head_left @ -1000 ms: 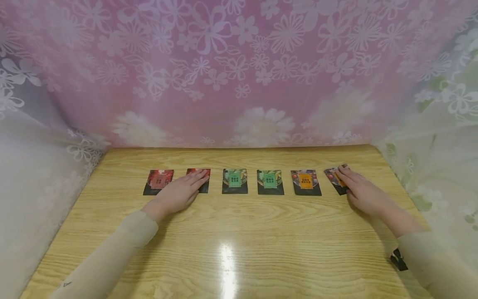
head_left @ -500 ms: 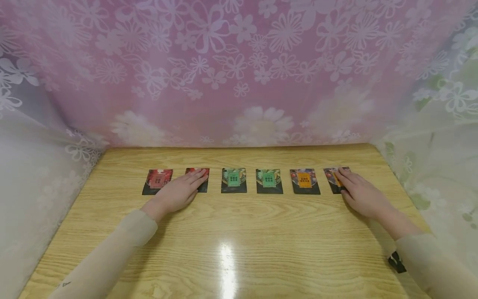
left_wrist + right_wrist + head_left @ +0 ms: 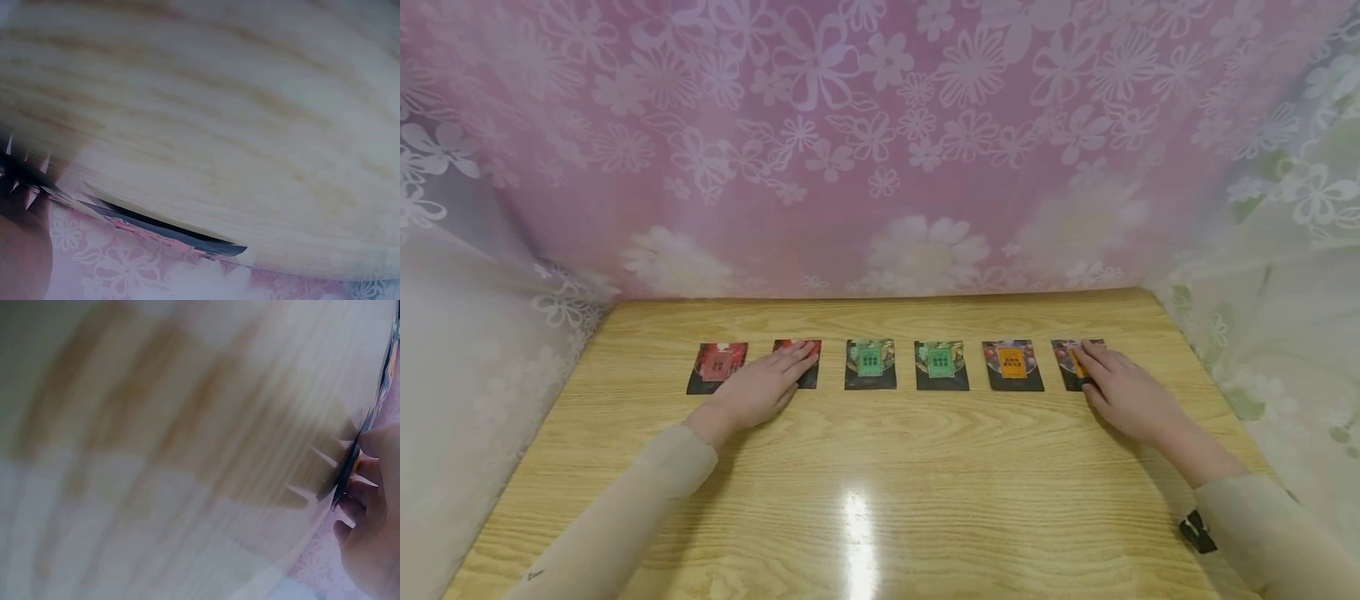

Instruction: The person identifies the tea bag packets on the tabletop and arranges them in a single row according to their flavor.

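Note:
Several small flat packets lie in a row on the wooden table. My left hand (image 3: pixel 756 387) rests its straight fingers on the second red packet (image 3: pixel 809 379), covering much of it. Beside that arm is the leftmost red packet (image 3: pixel 717 362). My right hand (image 3: pixel 1131 393) touches the rightmost orange-labelled packet (image 3: pixel 1066 360) with extended fingers, hiding its right part. Between the hands lie two green-labelled packets (image 3: pixel 870 364) and another orange-labelled packet (image 3: pixel 1013 365). In the right wrist view, the fingertips of the right hand (image 3: pixel 375 519) meet a thin dark packet (image 3: pixel 345 472) edge-on.
The wood-grain table (image 3: pixel 925 467) reaches back to a pink floral curtain (image 3: pixel 880 167). Pale floral cloth (image 3: pixel 467 333) hangs at the left, and more cloth (image 3: pixel 1292 333) at the right. A small black object (image 3: pixel 1197 532) shows by the right sleeve.
The rightmost packet, tilted earlier, has been turned straighter into line with the row under my right hand. My left hand has stayed on the second red packet.

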A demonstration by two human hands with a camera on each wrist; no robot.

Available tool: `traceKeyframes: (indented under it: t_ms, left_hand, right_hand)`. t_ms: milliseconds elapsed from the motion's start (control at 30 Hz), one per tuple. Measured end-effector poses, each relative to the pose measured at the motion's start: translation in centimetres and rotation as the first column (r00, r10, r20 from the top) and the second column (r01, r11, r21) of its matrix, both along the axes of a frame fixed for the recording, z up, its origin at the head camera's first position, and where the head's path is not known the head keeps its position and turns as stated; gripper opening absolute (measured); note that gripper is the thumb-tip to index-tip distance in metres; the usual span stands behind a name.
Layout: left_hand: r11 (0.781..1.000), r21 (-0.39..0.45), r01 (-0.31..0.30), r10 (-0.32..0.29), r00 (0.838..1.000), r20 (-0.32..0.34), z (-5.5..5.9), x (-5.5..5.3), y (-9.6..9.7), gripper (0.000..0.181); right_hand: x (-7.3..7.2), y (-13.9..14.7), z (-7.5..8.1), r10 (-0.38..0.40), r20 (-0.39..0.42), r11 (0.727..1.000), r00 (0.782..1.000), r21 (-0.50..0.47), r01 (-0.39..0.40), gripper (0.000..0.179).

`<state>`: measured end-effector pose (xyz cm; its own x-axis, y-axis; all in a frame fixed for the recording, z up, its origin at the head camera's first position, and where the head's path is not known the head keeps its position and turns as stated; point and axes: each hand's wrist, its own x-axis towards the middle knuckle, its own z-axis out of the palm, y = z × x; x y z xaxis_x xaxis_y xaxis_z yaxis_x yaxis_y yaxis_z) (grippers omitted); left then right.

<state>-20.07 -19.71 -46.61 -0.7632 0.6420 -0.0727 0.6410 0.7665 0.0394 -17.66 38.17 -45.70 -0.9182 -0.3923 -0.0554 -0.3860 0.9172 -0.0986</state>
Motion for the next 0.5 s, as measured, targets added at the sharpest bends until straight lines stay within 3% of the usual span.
traceKeyframes:
  t_ms: [500]
  left_hand:
    - [1.0, -0.009, 0.0, 0.0, 1.0, -0.001, 0.05, 0.0, -0.19, 0.059]
  right_hand:
    - [0.3, -0.23, 0.39, 0.012, -0.083, 0.998, 0.996, -0.058, -0.017, 0.063]
